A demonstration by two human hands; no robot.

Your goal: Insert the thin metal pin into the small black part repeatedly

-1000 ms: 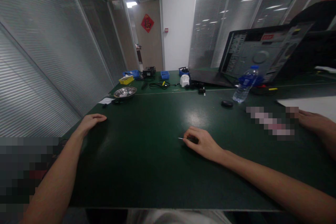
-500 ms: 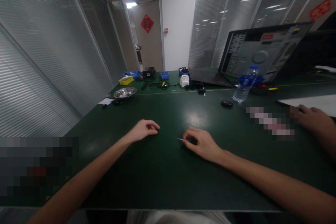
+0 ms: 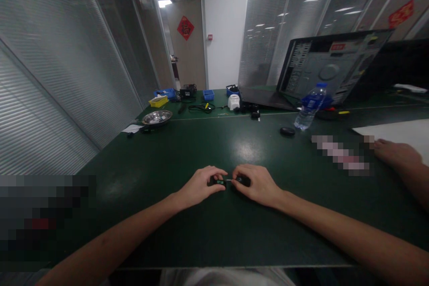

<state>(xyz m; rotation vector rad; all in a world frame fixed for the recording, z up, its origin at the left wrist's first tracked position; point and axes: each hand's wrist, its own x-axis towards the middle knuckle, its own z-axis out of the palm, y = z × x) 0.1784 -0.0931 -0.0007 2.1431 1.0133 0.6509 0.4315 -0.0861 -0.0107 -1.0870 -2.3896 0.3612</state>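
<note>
Pinching a small dark part in curled fingers, the left hand met the right hand, closed on a thin tool whose pale tip lay sideways toward that part. Both wrists rested low on the green table, forearms angled inward. A water bottle stood well beyond.

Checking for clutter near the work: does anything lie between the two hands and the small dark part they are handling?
Nothing visible does. The left hand and right hand both already touch the small dark part.
</note>
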